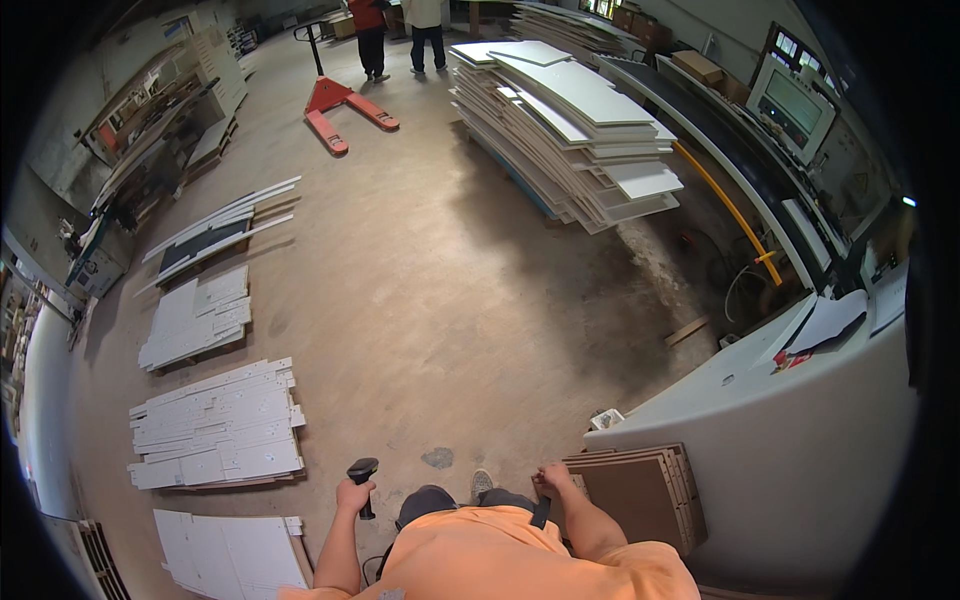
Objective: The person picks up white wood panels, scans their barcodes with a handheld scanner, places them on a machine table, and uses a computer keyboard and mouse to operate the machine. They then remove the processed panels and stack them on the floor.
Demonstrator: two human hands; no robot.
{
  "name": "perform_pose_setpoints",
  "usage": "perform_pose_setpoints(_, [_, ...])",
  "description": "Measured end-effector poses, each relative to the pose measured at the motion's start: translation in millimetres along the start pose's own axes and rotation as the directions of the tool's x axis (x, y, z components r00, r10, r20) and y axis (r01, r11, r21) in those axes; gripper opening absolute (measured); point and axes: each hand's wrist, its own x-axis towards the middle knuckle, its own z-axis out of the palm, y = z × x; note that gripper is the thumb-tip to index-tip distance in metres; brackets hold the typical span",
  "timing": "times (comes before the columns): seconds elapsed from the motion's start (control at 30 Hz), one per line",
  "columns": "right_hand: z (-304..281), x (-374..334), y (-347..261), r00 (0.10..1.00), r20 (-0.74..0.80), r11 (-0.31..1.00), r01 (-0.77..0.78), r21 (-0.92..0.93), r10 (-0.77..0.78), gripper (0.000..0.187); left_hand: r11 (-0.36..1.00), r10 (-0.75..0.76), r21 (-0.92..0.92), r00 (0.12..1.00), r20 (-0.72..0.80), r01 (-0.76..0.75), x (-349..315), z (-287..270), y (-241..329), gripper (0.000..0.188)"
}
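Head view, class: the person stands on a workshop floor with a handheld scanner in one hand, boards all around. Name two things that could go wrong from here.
1. The left hand grips the handheld scanner while the right hand rests on the stack of brown boards beside the grey counter; a nudge might slide the top board.
2. Low piles of white panels lie on the floor to the left, a likely trip hazard.

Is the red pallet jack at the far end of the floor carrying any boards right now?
No, the red pallet jack stands with bare forks on the concrete floor, apart from the tall stack of boards.
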Motion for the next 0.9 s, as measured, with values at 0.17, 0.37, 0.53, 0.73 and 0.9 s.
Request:
perform_pose_setpoints(0.17, [-14.7, 17.2, -50.5, 0.995, -0.097, 0.979, 0.040, 0.202, -0.020, 0.016, 0.943, 0.102, 0.288, 0.969, 0.225, -0.166, 83.3, 15.4, 144.7, 0.055])
perform_pose_setpoints(0.37, [-13.0, 77.9, -158.5, 0.994, -0.092, 0.965, -0.025, 0.263, 0.051, 0.019, 0.906, 0.004, 0.399, 0.943, 0.331, -0.144, 216.1, 37.5, 249.7, 0.055])
perform_pose_setpoints(0.53, [-28.6, 131.5, -316.7, 0.988, -0.152, 0.981, 0.016, 0.192, 0.014, 0.016, 0.924, -0.089, 0.379, 0.929, 0.360, -0.058, 315.2, 35.7, 363.7, 0.058])
perform_pose_setpoints(0.73, [-43.1, 156.0, -570.3, 0.909, -0.212, 0.921, 0.382, 0.078, -0.360, 0.016, 0.971, 0.076, 0.197, 0.952, 0.296, -0.138, 411.6, 15.4, 549.5, 0.049])
perform_pose_setpoints(0.9, [-43.7, 164.0, -822.2, 0.866, 0.003, 0.866, 0.500, 0.005, -0.500, 0.022, 0.977, 0.209, -0.012, 0.960, 0.187, -0.211, 468.0, 26.7, 689.8, 0.044])
